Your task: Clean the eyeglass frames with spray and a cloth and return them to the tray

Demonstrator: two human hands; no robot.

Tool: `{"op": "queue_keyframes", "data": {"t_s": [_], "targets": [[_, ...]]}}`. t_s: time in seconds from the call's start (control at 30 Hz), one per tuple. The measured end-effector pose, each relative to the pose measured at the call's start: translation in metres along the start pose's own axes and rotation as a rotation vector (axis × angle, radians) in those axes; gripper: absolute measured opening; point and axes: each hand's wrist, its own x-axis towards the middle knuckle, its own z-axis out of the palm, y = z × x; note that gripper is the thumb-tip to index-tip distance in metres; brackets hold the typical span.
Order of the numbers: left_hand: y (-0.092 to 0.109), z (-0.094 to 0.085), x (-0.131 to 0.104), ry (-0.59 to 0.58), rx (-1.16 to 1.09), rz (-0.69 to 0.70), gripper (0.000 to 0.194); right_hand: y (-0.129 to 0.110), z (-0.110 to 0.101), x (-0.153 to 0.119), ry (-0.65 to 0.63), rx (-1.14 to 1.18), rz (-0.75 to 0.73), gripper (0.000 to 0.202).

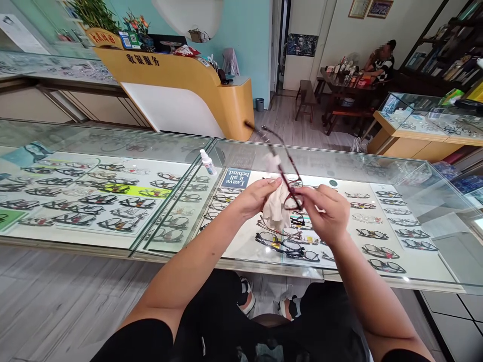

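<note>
Above the glass counter, my left hand [259,196] is closed on a pale cloth [277,207], which hangs below the fingers and lies against a pair of dark reddish glasses [289,188]. My right hand [327,208] pinches the glasses at the frame front. Their temples point up and away, slightly blurred. A small white spray bottle [207,162] stands upright on the glass, left of my hands. Several black-framed glasses [285,245] lie just below my hands; whether they rest on or under the glass, I cannot tell.
The glass display counter [229,265] runs across in front of me, with rows of glasses inside. Beyond it stand a yellow cashier desk [237,108] and, at the right, another display case [415,143]. A person [381,63] sits at a dark table in the back.
</note>
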Motion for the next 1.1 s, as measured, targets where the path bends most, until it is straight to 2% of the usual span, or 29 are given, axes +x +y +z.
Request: {"op": "queue_keyframes", "data": {"t_s": [0.13,0.23,0.33,0.47,0.6,0.77,0.9,1.1], "targets": [[0.003,-0.002,-0.001,0.115,0.03,0.148,0.06,0.001,-0.012,0.006,0.161,0.118,0.264,0.021],[0.005,-0.002,-0.003,0.101,0.12,0.271,0.061,0.006,-0.016,0.009,0.233,0.305,0.43,0.025],[0.006,-0.001,-0.006,0.055,0.26,0.344,0.054,0.01,-0.017,0.011,0.21,0.469,0.56,0.033],[0.007,0.003,-0.011,-0.039,0.39,0.338,0.05,0.01,-0.014,0.013,0.1,0.647,0.715,0.034],[0.005,0.012,-0.016,-0.151,0.426,0.313,0.047,0.005,-0.006,0.013,0.06,0.8,0.81,0.03],[-0.002,0.024,-0.015,-0.202,0.405,0.302,0.051,0.001,0.007,0.011,0.043,0.919,0.896,0.032],[-0.01,0.028,-0.011,-0.167,0.36,0.303,0.059,-0.001,0.018,0.01,0.104,0.992,0.93,0.034],[-0.015,0.034,-0.012,-0.081,0.282,0.287,0.064,-0.006,0.026,0.007,0.082,1.072,0.984,0.032]]}}
